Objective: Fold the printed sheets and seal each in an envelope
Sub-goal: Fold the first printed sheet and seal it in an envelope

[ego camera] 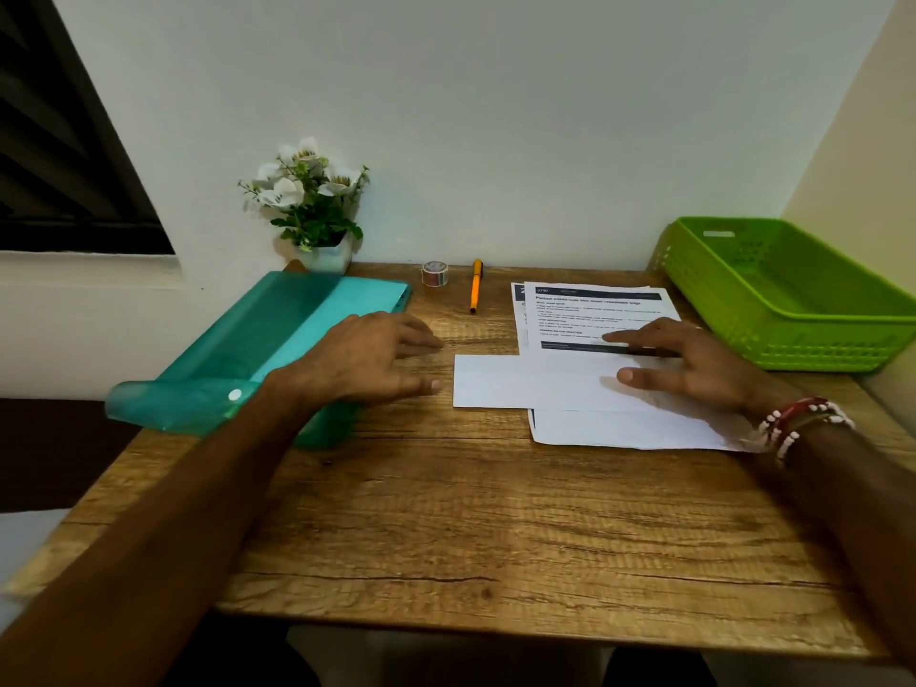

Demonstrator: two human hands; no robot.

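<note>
A stack of printed sheets (585, 309) lies at the right of the wooden table (446, 513). Across its lower half lies a plain white envelope or folded sheet (525, 381); which one I cannot tell. My right hand (694, 364) rests flat on the papers with straight fingers pointing left. My left hand (367, 359) hovers or rests with relaxed, spread fingers at the right edge of a teal plastic folder (257, 349), holding nothing. A roll of tape (435, 273) stands at the back of the table.
An orange pen (476, 286) lies next to the tape. A small pot of white flowers (317, 210) stands at the back left against the wall. A green plastic basket (788, 290) sits at the right edge. The folder's flap hangs over the table's left side.
</note>
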